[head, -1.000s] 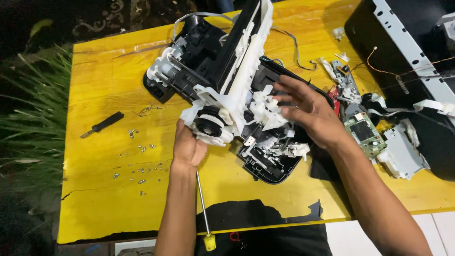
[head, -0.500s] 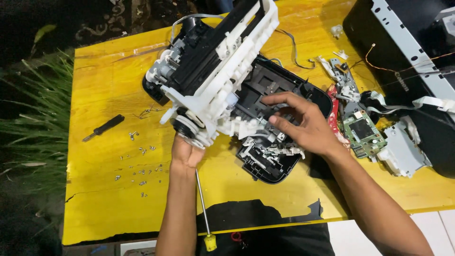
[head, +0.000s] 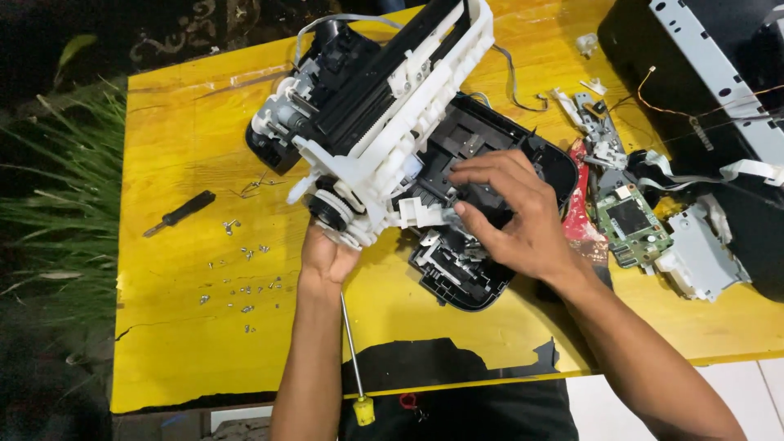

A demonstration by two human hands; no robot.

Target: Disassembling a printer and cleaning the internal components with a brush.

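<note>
A white and black printer mechanism frame is tilted up off its black base shell on a yellow table. My left hand grips the frame's lower end, by a black gear wheel. My right hand rests in the base shell with the fingertips on small white and grey parts under the raised frame.
A long yellow-handled screwdriver lies along my left forearm. A small black screwdriver and several loose screws lie to the left. A green circuit board, grey metal parts and a black printer housing sit at the right.
The mechanism frame has been lifted and swung up and away from the base shell. My right hand has slid further under it into the base.
</note>
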